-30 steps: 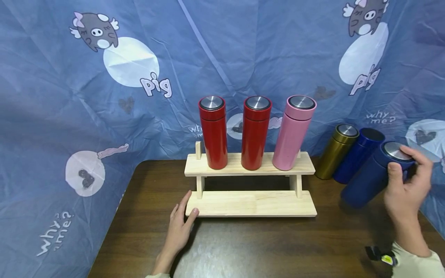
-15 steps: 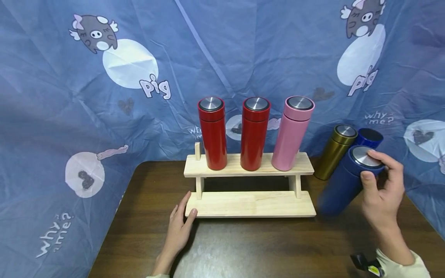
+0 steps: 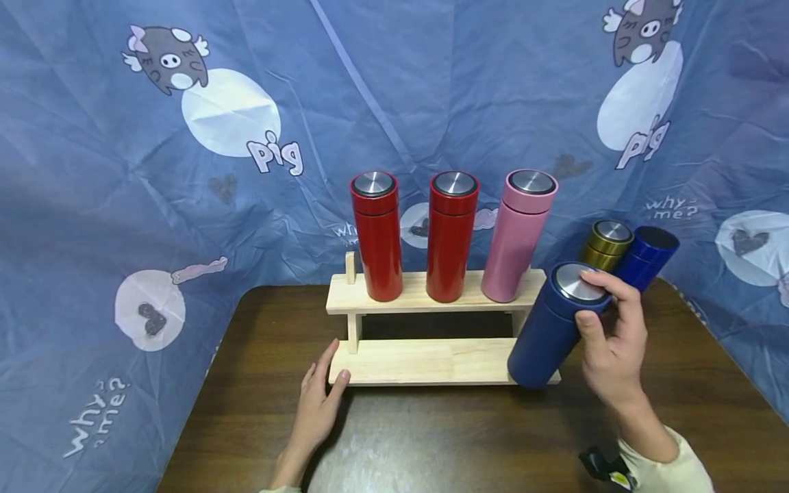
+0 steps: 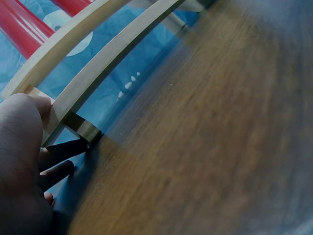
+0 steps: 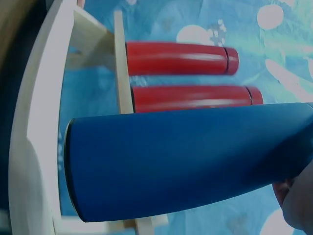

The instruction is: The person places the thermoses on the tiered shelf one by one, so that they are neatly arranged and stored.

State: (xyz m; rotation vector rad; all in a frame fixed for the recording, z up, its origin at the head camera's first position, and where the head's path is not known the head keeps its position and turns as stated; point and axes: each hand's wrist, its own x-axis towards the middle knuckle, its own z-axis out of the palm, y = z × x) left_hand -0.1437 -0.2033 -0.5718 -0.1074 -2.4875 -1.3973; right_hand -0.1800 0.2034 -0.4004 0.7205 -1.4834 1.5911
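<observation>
With the middle of the two-tier pale wooden rack (image 3: 425, 360) as the hub of the head view's clock, the matte dark-blue cylindrical bottle (image 3: 545, 339) is at three o'clock, its base over the right end of the lower shelf. The right hand (image 3: 616, 342) holds it near the cap, thumb on the near side and a finger over the brushed-steel top. The left hand (image 3: 319, 397), at eight o'clock, rests on the rack's left end with thumb and fingers spread around the corner. Whether the bottle's base touches the wood I cannot tell, since its body hides the contact.

On the upper shelf stand two glossy red cylindrical bottles (image 3: 379, 246) (image 3: 452, 246), at about eleven and twelve o'clock, and a pink cylindrical bottle (image 3: 518, 239) at one. Beyond the shelf end, towards two o'clock, are a gold cylindrical bottle (image 3: 605, 248) and a shiny royal-blue cylindrical bottle (image 3: 647, 259).

The hold is high, so the base can probably swing; a steady wrist should help, with the bottle kept parallel to the red ones, as the right wrist view shows it. The base looks best drawn back from the front edge, fully over wood, before any weight comes off the fingers. Light pressure from the left hand should keep the rack from sliding.
</observation>
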